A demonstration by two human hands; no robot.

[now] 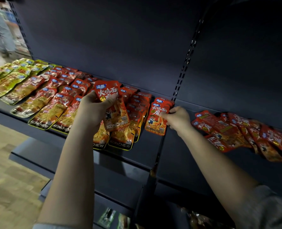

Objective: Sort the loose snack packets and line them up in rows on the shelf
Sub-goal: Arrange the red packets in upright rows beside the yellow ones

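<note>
Holding a small bunch of red packets [111,104] in the left hand [94,108], fingers curled round them, lifted above the rows. Right hand [176,119] pinches the right edge of a short red stack [157,119] lying flat on the dark shelf [147,151], just right of the rows. Lined-up red rows [57,96] fill the shelf's left half; green packets [13,75] at far left. Loose red pile [246,131] sprawls on the right, well apart from the stack. Slotted upright [184,66] stands behind the stack. Lower shelf [114,217] holds a few packets, too dark to identify.
</note>
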